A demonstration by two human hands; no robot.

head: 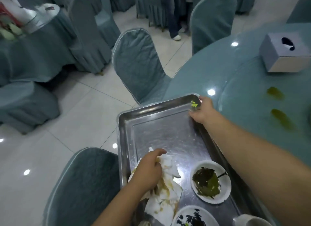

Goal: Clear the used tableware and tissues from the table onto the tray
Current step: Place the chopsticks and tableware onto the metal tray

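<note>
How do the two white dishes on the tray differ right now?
The farther dish is fully in view; the nearer dish is cut off by the frame's bottom edge. The farther dish holds a pool of green sauce with dark leafy scraps; the nearer dish shows mostly dark scraps with little green. Both are white, round and used, and both sit on the metal tray.

I see a round table (193,77) with a shiny blue-green top. A round glass turntable (249,104) sits on it. A grey tissue box (284,57) stands on the glass, and two green smears (276,93) lie closer to me. A metal tray (151,109) is at the table's near edge. I cannot tell if it rests there.
</note>
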